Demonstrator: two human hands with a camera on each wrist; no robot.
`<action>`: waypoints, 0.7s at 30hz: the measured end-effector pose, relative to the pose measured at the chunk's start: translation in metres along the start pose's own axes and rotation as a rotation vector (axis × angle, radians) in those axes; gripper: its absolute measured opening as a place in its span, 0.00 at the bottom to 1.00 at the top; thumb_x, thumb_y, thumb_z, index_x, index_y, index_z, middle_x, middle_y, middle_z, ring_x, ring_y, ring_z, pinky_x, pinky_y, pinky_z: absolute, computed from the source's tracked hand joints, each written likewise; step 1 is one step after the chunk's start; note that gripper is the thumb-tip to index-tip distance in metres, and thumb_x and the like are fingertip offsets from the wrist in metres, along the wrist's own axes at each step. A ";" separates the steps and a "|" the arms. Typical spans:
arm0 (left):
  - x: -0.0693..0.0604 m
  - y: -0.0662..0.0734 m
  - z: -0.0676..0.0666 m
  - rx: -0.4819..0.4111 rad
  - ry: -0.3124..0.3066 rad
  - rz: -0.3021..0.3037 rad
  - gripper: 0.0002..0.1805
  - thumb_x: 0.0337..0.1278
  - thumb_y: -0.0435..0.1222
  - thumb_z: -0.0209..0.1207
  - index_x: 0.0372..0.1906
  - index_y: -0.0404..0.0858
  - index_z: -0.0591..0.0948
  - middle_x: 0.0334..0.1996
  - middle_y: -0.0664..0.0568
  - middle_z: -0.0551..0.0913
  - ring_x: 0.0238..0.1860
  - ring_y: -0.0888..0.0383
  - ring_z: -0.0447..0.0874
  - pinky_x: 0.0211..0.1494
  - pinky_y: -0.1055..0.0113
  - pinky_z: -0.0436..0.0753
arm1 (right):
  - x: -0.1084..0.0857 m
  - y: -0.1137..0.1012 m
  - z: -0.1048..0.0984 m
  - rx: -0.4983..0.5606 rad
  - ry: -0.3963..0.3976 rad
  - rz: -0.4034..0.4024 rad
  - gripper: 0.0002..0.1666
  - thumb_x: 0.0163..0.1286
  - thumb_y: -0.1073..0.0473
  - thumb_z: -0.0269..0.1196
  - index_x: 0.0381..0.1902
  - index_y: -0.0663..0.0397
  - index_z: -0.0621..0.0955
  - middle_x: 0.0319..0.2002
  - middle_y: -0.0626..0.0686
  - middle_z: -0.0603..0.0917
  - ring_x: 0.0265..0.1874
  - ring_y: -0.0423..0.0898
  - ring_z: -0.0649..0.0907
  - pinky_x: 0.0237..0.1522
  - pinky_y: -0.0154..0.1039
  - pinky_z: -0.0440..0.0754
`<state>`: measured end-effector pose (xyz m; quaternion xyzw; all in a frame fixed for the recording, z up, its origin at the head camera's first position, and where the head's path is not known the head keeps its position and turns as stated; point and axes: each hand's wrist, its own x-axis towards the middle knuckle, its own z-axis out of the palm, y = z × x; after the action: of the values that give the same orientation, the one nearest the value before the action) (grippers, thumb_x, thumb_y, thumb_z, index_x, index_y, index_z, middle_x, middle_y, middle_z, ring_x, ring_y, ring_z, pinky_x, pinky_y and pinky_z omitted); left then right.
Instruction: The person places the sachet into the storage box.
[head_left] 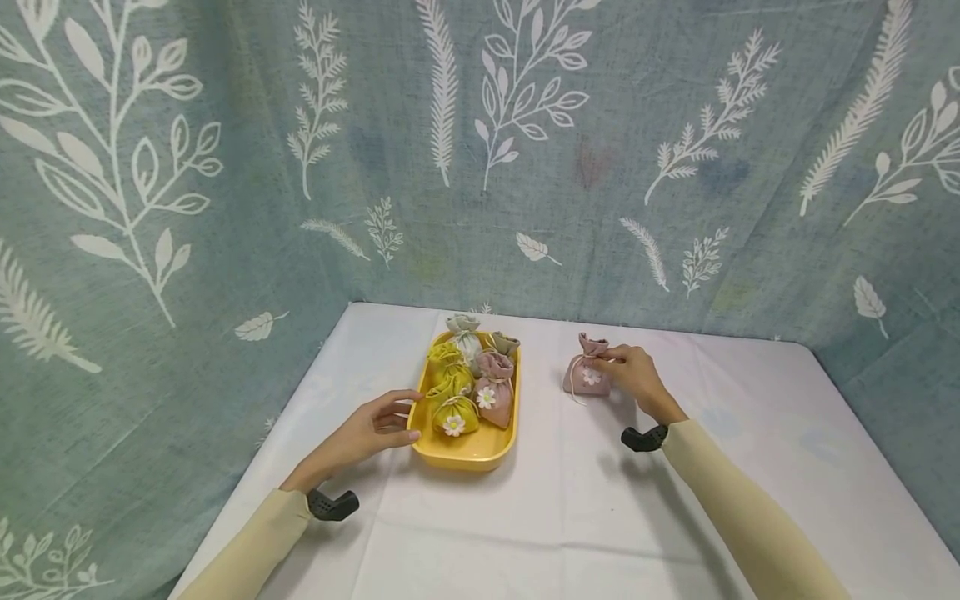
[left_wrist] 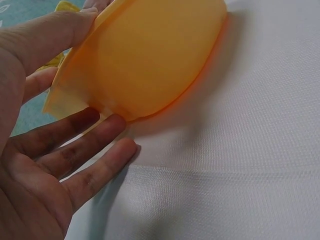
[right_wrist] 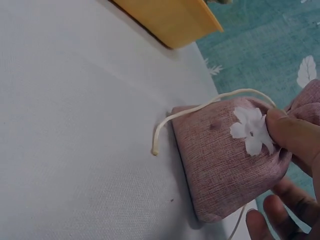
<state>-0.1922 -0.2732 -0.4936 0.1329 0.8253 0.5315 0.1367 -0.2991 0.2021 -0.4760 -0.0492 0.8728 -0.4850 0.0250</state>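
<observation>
A dusty-pink drawstring pouch [head_left: 587, 377] with a white flower stands on the table, right of the tray. My right hand [head_left: 636, 375] pinches it just below its gathered neck; the right wrist view shows the thumb beside the flower [right_wrist: 251, 131] and a loose cream cord. My left hand [head_left: 378, 423] touches the left side of a yellow tray [head_left: 465, 462], thumb and fingers spread along its rim and outer wall [left_wrist: 150, 55]. Inside the tray sit several pouches: yellow ones [head_left: 455, 414], another pink one [head_left: 495, 392], and pale grey-green ones [head_left: 467, 340] at the back.
A white cloth [head_left: 525, 533] covers the table. Green leaf-patterned fabric [head_left: 480, 233] hangs behind the table and along its left and right sides. Between the tray and the pink pouch lies a strip of bare cloth.
</observation>
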 end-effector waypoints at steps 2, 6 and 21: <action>0.000 -0.001 0.000 0.001 -0.001 0.000 0.36 0.61 0.44 0.72 0.73 0.47 0.72 0.69 0.43 0.74 0.64 0.44 0.78 0.67 0.47 0.78 | -0.001 0.001 0.000 0.012 0.013 -0.014 0.21 0.68 0.45 0.72 0.47 0.55 0.91 0.50 0.58 0.84 0.52 0.55 0.78 0.50 0.46 0.75; 0.001 -0.001 0.000 0.003 -0.003 0.012 0.36 0.62 0.44 0.72 0.73 0.48 0.72 0.68 0.43 0.74 0.63 0.45 0.78 0.66 0.47 0.78 | -0.005 0.002 0.000 0.013 0.043 -0.042 0.19 0.67 0.45 0.73 0.45 0.54 0.92 0.46 0.56 0.84 0.47 0.52 0.78 0.46 0.43 0.75; 0.002 -0.002 -0.001 0.012 0.005 0.004 0.36 0.61 0.45 0.73 0.72 0.50 0.72 0.67 0.44 0.76 0.63 0.46 0.79 0.66 0.50 0.80 | -0.018 -0.021 0.011 0.039 0.079 -0.105 0.15 0.67 0.48 0.74 0.44 0.51 0.92 0.40 0.52 0.83 0.43 0.48 0.78 0.41 0.41 0.75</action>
<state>-0.1945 -0.2744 -0.4952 0.1341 0.8287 0.5270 0.1326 -0.2794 0.1843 -0.4642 -0.0753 0.8596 -0.5042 -0.0338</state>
